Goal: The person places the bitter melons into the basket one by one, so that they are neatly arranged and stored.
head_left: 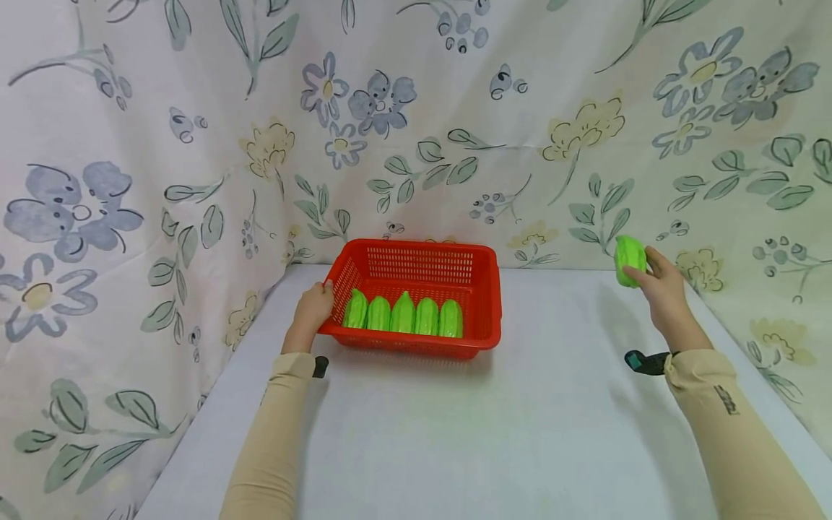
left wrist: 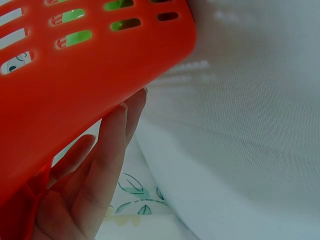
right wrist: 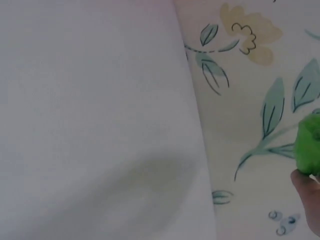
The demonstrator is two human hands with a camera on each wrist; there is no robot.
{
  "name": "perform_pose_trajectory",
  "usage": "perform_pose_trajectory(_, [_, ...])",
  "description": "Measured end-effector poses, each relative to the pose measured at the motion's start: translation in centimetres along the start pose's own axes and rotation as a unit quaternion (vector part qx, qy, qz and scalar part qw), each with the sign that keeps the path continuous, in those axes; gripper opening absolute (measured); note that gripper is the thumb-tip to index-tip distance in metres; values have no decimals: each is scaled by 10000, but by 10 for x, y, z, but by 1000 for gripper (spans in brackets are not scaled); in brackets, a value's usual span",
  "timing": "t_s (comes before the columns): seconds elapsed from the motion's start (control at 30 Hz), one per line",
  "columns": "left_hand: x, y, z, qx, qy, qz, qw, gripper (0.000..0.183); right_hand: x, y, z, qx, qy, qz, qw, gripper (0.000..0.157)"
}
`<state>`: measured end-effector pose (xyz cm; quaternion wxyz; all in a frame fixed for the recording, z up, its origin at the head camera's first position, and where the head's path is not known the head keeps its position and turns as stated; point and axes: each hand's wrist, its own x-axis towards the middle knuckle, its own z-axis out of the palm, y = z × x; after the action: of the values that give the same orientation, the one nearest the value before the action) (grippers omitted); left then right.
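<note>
A red plastic basket (head_left: 484,303) with slotted walls stands on the white table. Several bright green ribbed gourds (head_left: 403,314) lie side by side in it. At the basket's left end, my left hand (head_left: 314,310) grips the rim. From the left wrist view, its fingers (left wrist: 107,150) reach along the outside of the red wall; part of the hand is hidden behind the rim. Off to the right and above the table, my right hand (head_left: 666,285) holds another green gourd (head_left: 628,260) between thumb and fingers. Only the edge of that gourd (right wrist: 307,145) shows in the right wrist view.
A floral curtain (head_left: 442,130) hangs behind the table and along both sides. White table surface (head_left: 552,404) stretches between the arms and to the right of the basket. Each wrist wears a dark strap (head_left: 646,362).
</note>
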<state>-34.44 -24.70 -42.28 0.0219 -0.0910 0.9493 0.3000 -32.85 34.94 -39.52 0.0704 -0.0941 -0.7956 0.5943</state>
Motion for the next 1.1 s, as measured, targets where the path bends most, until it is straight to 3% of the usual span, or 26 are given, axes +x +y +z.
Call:
perform_pose_trajectory(0.9, [0, -1, -1, -24, -85, -80, 9999, 61, -5, -77, 82, -43, -681, -596, 9959, 77])
perform_pose_trajectory(1.1, [0, -1, 1, 56, 42, 139, 9999, 61, -4, -90, 100, 167, -848, -572, 9946, 77])
